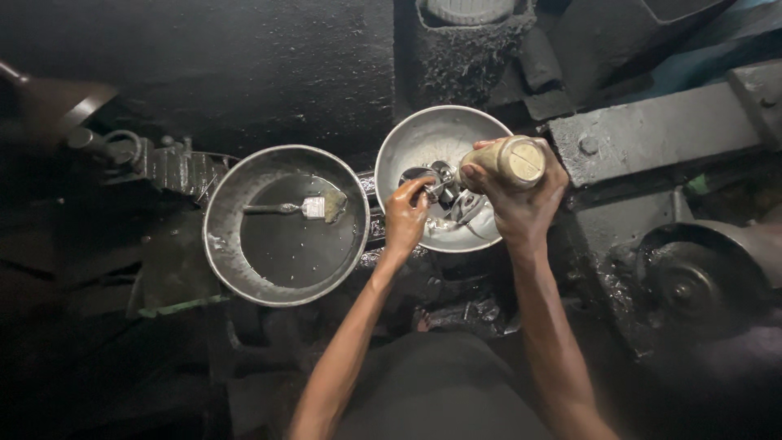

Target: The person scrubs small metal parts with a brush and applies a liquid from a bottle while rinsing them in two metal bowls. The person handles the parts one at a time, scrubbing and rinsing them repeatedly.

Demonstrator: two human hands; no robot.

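Here, item by item, is what lies under your hands.

Right hand (521, 200): your grip is wrapped fully round a tan cylindrical piece (509, 161), held upright over the smaller bowl, its flat pale top facing the camera. The fingers curl round its left side and the thumb sits on the far side.

Left hand (405, 218): reaching in over the near rim of the smaller bowl, fingertips pinched together on one of the shiny metal pieces (444, 186) lying inside. Whether the piece is lifted clear or only touched, you cannot tell from this angle.

Smaller bowl (423, 134): round, pale grey metal, upper centre, holding a small heap of bright metal parts and some wet, glossy scraps toward its near side. The tan cylindrical piece hangs above its right half.

Larger pan (236, 183): round, dull metal, just beside the smaller bowl on its left, the two rims close together. It holds a shallow pool of dark liquid.

Brush (301, 207): lying in the larger pan, metal handle pointing left, pale bristles pointing right and resting in the liquid.

Surroundings: dark, greasy machinery all round; a heavy grey metal block (652, 134) with a bolt head to the right of the smaller bowl, and a black wheel (692, 281) below it, well apart from your hands.
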